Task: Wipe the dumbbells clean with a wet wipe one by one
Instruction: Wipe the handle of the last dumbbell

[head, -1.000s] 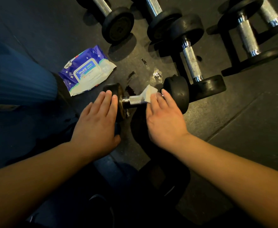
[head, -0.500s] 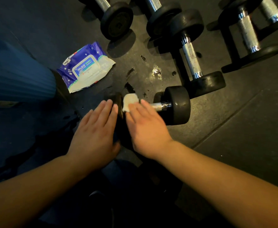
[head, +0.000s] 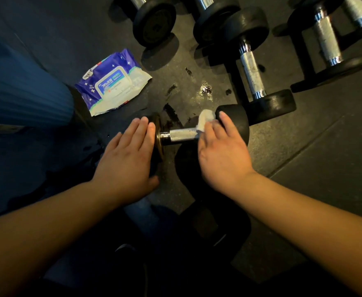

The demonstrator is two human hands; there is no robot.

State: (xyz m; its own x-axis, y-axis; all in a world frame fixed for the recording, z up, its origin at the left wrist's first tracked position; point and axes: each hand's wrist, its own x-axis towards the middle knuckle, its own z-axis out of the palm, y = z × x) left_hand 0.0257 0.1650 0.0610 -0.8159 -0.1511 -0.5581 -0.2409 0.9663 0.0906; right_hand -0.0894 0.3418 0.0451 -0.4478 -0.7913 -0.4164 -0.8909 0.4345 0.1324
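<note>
Dumbbell (head: pixel 184 135) number one is lying on the dark gym floor (head: pixel 304 179) right in front of the person, its handle running left to right between both hands. Half a second ago the wet wipe (head: pixel 204 122) was at the left end of the handle; now it is sitting at the right end, against the inner face of the right weight, so the right hand (head: pixel 222 155) is sweeping it back and forth along the bar. That hand is pressing the wipe down with fairly straight fingers rather than clenching it. The left hand (head: pixel 128 159) is lying flat and relaxed on the left weight, steadying it. Judging from this, the handle is getting its scrub, while the other dumbbells (head: pixel 255 69) beyond are waiting untouched. The wipes pack (head: pixel 113 82) is lying just beyond the left hand.
</note>
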